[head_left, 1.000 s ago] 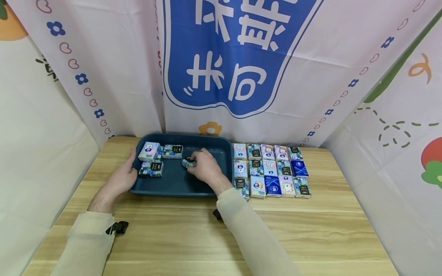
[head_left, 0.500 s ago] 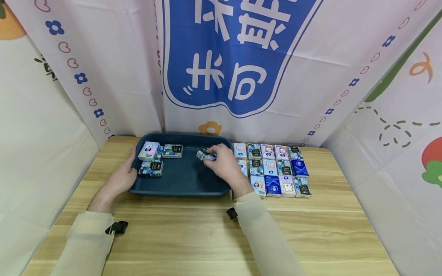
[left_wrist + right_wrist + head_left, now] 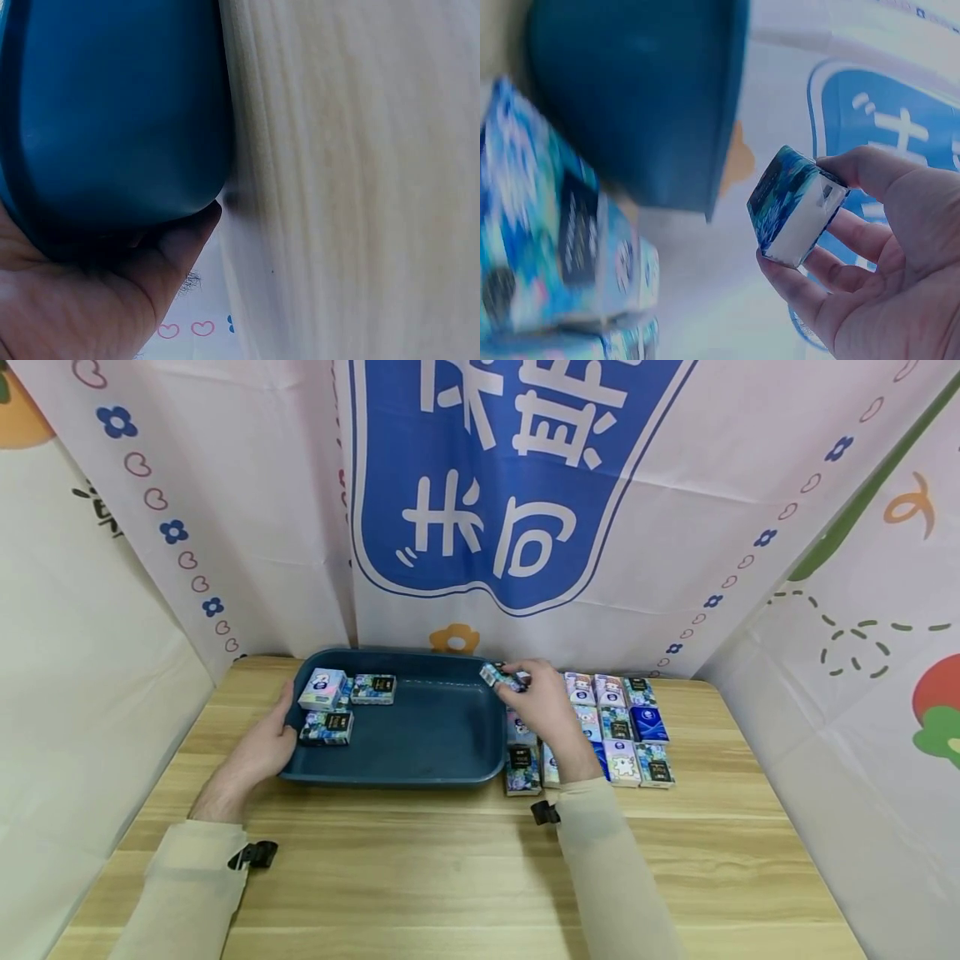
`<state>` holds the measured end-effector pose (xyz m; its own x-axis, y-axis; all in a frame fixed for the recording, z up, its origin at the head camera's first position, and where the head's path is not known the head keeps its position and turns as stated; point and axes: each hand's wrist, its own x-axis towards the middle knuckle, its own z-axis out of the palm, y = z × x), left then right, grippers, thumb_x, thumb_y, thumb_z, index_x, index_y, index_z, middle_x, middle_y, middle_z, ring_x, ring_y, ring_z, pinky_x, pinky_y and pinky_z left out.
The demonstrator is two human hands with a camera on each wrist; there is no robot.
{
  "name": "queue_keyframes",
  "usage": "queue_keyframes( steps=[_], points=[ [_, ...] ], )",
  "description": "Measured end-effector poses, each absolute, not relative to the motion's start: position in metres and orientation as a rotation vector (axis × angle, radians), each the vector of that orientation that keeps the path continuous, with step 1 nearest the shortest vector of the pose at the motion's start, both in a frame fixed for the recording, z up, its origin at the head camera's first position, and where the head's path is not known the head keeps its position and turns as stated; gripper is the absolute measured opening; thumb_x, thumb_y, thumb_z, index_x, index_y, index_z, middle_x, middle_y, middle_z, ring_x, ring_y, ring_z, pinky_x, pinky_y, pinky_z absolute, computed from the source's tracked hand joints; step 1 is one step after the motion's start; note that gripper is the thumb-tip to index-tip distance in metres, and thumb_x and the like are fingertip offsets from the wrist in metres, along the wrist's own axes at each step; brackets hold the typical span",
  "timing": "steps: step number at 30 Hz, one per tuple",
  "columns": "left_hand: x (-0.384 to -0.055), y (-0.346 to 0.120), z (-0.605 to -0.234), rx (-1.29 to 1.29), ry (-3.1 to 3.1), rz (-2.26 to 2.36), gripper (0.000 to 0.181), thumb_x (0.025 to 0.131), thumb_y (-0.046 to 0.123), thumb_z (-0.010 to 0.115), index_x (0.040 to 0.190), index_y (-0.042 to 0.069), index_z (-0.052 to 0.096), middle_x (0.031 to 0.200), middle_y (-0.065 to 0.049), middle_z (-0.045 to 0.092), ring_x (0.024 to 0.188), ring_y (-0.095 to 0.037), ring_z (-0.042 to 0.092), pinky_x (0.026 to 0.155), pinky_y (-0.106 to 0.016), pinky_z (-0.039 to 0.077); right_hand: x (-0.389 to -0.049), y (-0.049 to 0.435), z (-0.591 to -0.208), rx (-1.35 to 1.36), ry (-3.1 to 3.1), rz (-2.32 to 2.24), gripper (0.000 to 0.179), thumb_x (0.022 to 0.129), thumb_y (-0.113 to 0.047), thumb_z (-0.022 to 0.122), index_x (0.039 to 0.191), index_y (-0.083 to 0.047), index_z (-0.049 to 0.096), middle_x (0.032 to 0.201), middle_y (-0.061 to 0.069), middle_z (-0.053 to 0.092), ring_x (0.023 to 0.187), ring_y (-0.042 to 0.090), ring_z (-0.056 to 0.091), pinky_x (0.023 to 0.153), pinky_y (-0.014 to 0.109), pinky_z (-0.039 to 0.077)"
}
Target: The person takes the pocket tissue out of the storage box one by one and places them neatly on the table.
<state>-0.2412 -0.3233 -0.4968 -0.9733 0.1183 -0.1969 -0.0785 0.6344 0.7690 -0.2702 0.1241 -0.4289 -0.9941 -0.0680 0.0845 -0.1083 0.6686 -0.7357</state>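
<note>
My right hand (image 3: 542, 702) pinches a blue floral pocket tissue pack (image 3: 500, 677) above the right rim of the dark teal tray (image 3: 420, 783). The right wrist view shows the held tissue pack (image 3: 791, 202) tilted between the thumb and fingertips. At the tray's left end, my left hand (image 3: 262, 743) grips the side, its fingers along the outer wall; the left wrist view shows that hand (image 3: 97, 300) against the tray (image 3: 120, 135), its thumb mostly hidden. Inside the tray's left part lie several packs, including a light cartoon pack (image 3: 322, 687) and a floral pack (image 3: 327, 727).
Right of the tray, several tissue packs stand in rows on the wooden table (image 3: 450, 877), including a floral one (image 3: 522, 770) and a dark blue one (image 3: 648, 724). My right hand and forearm cover some of them. A printed curtain (image 3: 300, 527) hangs behind the table.
My right hand has lifted the floral tissue pack from the tray's middle and carried it right, to above the right rim. My left hand has stayed at the tray's left end.
</note>
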Motion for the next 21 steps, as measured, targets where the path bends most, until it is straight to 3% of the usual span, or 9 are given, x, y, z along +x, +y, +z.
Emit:
queue_keyframes(
  steps=[9, 12, 21],
  points=[
    [-0.242, -0.323, -0.497, 0.034, 2.628, 1.256, 0.077, 0.121, 0.009, 0.022, 0.184, 0.014, -0.022, 0.193, -0.025, -0.021, 0.18, -0.061, -0.007, 0.147, -0.079, 0.003, -0.277, 0.174, -0.426, 0.042, -2.8, 1.233, 0.045, 0.113, -0.028, 0.076, 0.153, -0.006, 0.076, 0.168, 0.025, 0.063, 0.148, 0.048, 0.07, 0.116, 0.063, 0.065],
    [-0.242, -0.323, -0.497, 0.037, 2.632, 1.249, 0.077, 0.121, 0.008, 0.022, 0.184, 0.013, -0.022, 0.193, -0.025, -0.021, 0.18, -0.061, -0.006, 0.147, -0.08, 0.004, -0.278, 0.192, -0.427, -0.008, -2.807, 1.239, 0.048, 0.115, -0.029, 0.075, 0.157, -0.007, 0.073, 0.171, 0.026, 0.06, 0.151, 0.048, 0.069, 0.115, 0.064, 0.066],
    [-0.242, -0.323, -0.497, 0.048, 2.639, 1.238, 0.078, 0.121, 0.008, 0.024, 0.183, 0.013, -0.023, 0.193, -0.026, -0.02, 0.18, -0.061, -0.006, 0.147, -0.079, 0.004, -0.28, 0.244, -0.429, -0.128, -2.813, 1.208, 0.051, 0.117, -0.028, 0.072, 0.161, -0.003, 0.068, 0.163, 0.029, 0.065, 0.139, 0.047, 0.074, 0.108, 0.058, 0.067]
  ],
)
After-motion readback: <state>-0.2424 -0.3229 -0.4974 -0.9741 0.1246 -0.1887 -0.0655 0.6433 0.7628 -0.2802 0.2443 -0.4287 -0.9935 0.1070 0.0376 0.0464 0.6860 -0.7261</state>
